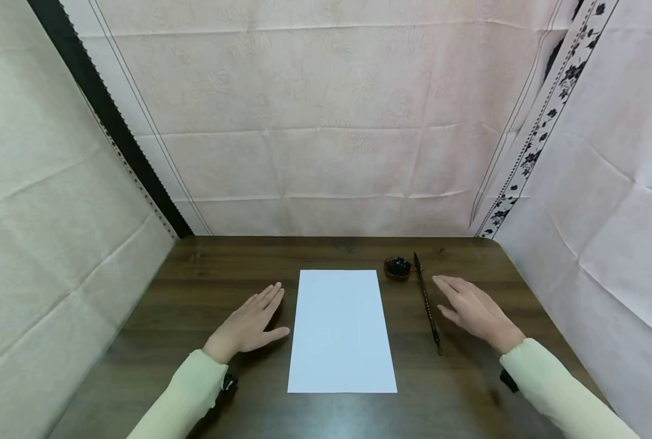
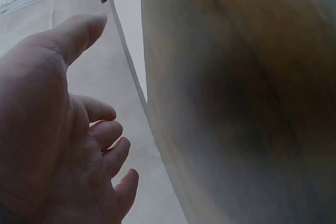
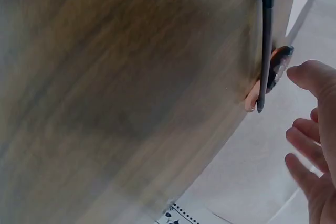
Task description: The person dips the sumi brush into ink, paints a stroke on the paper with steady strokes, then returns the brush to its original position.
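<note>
A white sheet of paper (image 1: pixel 341 332) lies upright-wise in the middle of the wooden table. To its left is my left hand (image 1: pixel 248 322), palm down with fingers straight and thumb toward the paper's edge; it holds nothing. A dark writing brush (image 1: pixel 427 305) lies right of the paper, dark tip pointing away from me and a small loop at its near end. Its tip end crosses the short handle of a small round dish of black ink (image 1: pixel 398 267). My right hand (image 1: pixel 476 310), empty and with relaxed fingers, hovers just right of the brush (image 3: pixel 266 40).
Pale patterned cloth (image 1: pixel 315 122) hangs behind the table and along both sides, with a black strip (image 1: pixel 117 128) at the left corner and a floral border (image 1: pixel 545 122) at the right. The table's far edge (image 1: pixel 282 237) meets the cloth.
</note>
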A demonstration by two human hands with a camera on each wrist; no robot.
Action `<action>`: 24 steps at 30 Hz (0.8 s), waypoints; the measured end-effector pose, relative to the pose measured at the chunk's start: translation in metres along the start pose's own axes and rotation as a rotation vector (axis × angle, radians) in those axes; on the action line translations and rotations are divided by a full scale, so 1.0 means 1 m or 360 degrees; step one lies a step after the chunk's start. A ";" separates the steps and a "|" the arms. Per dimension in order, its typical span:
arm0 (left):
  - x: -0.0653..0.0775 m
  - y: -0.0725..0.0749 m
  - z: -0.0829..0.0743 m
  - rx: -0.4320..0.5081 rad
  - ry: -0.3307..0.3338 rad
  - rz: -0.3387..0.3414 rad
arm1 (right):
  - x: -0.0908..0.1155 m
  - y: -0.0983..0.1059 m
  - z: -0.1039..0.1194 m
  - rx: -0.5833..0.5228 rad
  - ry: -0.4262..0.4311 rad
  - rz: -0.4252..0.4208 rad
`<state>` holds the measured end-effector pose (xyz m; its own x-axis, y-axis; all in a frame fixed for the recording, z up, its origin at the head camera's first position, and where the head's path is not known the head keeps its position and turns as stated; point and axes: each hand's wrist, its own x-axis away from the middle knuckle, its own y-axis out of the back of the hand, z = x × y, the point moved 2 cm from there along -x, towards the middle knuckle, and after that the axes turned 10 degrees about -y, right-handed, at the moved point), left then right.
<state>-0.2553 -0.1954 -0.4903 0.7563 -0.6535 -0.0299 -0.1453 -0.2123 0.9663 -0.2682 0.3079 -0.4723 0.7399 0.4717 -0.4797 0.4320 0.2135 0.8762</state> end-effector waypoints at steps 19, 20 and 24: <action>-0.016 -0.012 -0.010 0.0147 -0.0073 0.0244 | -0.022 -0.023 -0.002 0.0218 0.0175 0.0260; -0.016 -0.012 -0.011 0.0151 -0.0075 0.0254 | -0.022 -0.025 -0.002 0.0223 0.0184 0.0265; -0.016 -0.014 -0.013 0.0157 -0.0066 0.0297 | -0.022 -0.029 -0.002 0.0254 0.0225 0.0267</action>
<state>-0.2574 -0.1728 -0.5000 0.6838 -0.7170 0.1351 -0.3441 -0.1536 0.9263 -0.2976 0.2928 -0.4870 0.7337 0.6061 -0.3072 0.3935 -0.0103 0.9193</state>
